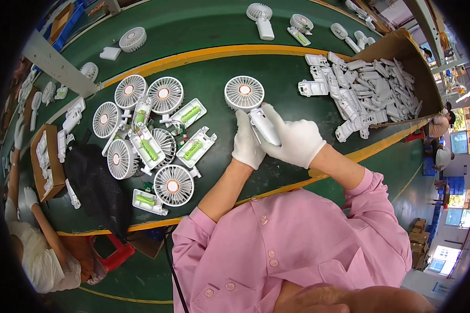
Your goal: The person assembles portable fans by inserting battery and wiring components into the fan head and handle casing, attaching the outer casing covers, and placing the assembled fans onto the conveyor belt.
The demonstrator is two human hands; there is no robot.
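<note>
Both my hands wear white gloves and hold one white handheld fan (pixel 244 93) above the green table. My left hand (pixel 247 141) wraps the handle's left side. My right hand (pixel 296 140) closes round its right side, with the thumb near the neck. The fan's round grille with an orange-ringed centre points away from me, and its smooth white handle lies between my palms. To the left is a pile of fans with open handles (pixel 148 148), several showing green batteries. To the right, white handle shells (pixel 344 99) spill from a cardboard box.
The cardboard box (pixel 428 78) stands at the right edge of the table. A black mesh bag (pixel 96 182) and a smaller box (pixel 57 180) lie at the left. Beyond the yellow edge, more fans (pixel 133 39) rest on a green belt. A co-worker's gloved hand (pixel 30 196) is at far left.
</note>
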